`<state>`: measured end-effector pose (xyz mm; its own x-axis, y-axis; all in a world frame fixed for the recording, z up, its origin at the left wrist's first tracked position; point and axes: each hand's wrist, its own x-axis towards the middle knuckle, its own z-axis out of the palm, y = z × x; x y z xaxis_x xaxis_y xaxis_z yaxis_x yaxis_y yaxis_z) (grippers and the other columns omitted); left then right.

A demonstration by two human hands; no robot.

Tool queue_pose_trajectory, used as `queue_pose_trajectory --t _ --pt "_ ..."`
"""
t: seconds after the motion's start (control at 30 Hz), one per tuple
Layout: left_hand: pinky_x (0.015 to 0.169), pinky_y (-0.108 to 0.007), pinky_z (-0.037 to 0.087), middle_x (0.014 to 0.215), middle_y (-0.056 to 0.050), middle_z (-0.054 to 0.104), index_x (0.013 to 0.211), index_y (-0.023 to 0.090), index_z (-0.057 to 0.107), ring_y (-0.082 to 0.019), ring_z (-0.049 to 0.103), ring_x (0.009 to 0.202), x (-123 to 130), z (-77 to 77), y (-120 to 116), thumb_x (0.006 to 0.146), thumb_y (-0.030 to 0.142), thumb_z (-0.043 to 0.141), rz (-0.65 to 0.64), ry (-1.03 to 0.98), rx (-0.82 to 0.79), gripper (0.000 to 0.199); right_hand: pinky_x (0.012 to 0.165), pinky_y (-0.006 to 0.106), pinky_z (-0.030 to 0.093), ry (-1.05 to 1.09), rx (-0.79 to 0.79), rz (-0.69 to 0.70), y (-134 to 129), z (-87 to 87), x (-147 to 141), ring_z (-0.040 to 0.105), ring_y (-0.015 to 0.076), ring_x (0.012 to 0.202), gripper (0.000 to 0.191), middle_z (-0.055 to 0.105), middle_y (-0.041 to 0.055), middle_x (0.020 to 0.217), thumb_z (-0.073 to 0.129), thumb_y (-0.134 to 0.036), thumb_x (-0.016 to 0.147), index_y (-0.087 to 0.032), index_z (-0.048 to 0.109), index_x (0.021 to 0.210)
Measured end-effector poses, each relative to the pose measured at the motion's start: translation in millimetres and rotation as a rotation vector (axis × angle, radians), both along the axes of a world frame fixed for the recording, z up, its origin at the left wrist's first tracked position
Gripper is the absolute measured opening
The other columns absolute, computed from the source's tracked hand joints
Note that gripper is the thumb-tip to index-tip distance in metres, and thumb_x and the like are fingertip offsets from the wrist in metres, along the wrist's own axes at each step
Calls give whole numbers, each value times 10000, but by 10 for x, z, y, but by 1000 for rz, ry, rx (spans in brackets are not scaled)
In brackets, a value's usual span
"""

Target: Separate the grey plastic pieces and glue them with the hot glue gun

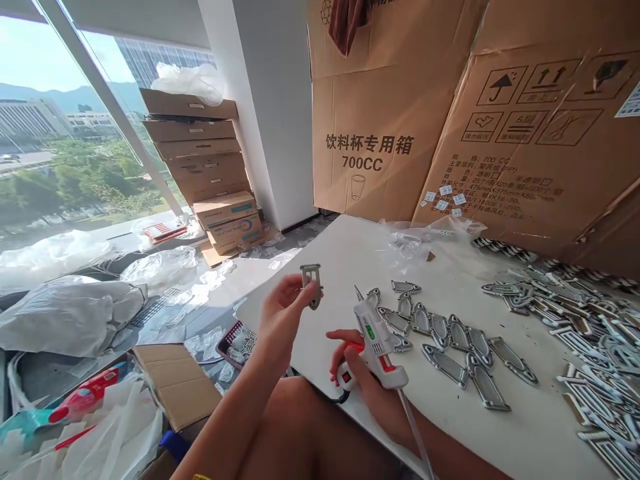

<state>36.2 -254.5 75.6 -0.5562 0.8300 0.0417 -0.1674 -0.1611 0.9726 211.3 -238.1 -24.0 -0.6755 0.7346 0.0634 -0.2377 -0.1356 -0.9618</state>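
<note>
Pinched between the thumb and fingers of my left hand (286, 301) is a small grey frame-shaped piece (311, 275), held up above the table's near left edge. My right hand (354, 363) is wrapped round the handle of a white hot glue gun (376, 337) with a red trigger. Its nozzle points up and away to the left, apart from the grey piece. A clear glue stick (416, 433) sticks out of the gun's back end. Right of the gun, several similar grey frame pieces (439, 328) lie loosely on the white table (330, 260).
A large pile of grey pieces (600, 347) covers the table's right side. Clear plastic bags (415, 240) lie before tall cardboard boxes (380, 120). Left of my knees are a dark basket (226, 343) of small parts and an open carton (175, 387). Stacked boxes (200, 160) stand by the window.
</note>
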Motion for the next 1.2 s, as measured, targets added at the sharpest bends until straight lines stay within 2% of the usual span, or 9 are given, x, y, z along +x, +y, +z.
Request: queue_pose_trajectory --t 0.17,0.4,0.53,0.63,0.73,0.87,0.97,1.07,1.2 --pt "846 -322 511 917 -34 736 929 187 726 -187 671 897 -85 -124 -94 730 444 949 97 -94 84 394 809 303 529 59 4 17 0 47 -36 635 181 838 662 639 75 997 595 -730 1059 -218 573 1477" --pt "957 -353 530 977 -52 758 992 178 741 -216 716 982 -512 -54 -544 689 476 979 229 -67 97 487 769 296 539 79 17 -43 -79 145 -92 668 188 799 727 677 78 969 607 -813 1007 -198 617 1394" --pt "914 -353 559 978 -53 759 1054 178 750 -208 710 911 -716 -86 -940 656 509 989 189 -61 42 570 749 293 539 82 -26 -85 -102 181 -75 672 194 782 774 681 75 930 638 -847 963 -181 628 1357" --pt "856 -324 555 1088 -75 761 1138 184 755 -201 682 903 -802 -107 -1204 660 537 976 148 -35 -11 634 796 311 553 88 -52 -122 -106 201 -64 682 201 817 761 685 67 941 655 -840 957 -191 627 1354" --pt "842 -289 522 1112 -99 766 1106 164 779 -208 665 938 -859 -158 -1400 624 543 990 125 -49 -73 648 824 324 562 81 -19 -129 -115 206 -72 686 202 825 792 689 68 949 656 -862 940 -177 628 1337" --pt "786 -288 504 1007 -109 764 976 135 791 -205 649 871 -931 -400 -1543 526 533 1024 130 -108 -166 645 840 309 551 76 55 -150 -120 181 -103 688 188 814 757 694 62 928 632 -819 987 -152 611 1344" --pt "765 -299 518 990 -104 751 890 144 752 -214 666 862 -968 -700 -1562 494 511 1013 146 -144 -231 600 836 300 543 85 91 -172 -106 164 -124 688 182 807 738 698 60 917 597 -816 1009 -150 611 1327" --pt "729 -310 543 841 -62 707 776 166 674 -198 657 762 -966 -1009 -1553 482 471 991 146 -158 -316 530 844 298 541 89 109 -159 -87 170 -133 682 178 802 722 702 58 904 607 -806 1007 -152 624 1313" --pt "756 -324 570 738 -30 662 706 185 628 -192 642 721 -910 -1339 -1576 475 562 962 131 -99 -401 554 847 297 543 58 101 -126 -78 184 -123 682 181 823 678 708 61 923 630 -760 1020 -163 632 1342"
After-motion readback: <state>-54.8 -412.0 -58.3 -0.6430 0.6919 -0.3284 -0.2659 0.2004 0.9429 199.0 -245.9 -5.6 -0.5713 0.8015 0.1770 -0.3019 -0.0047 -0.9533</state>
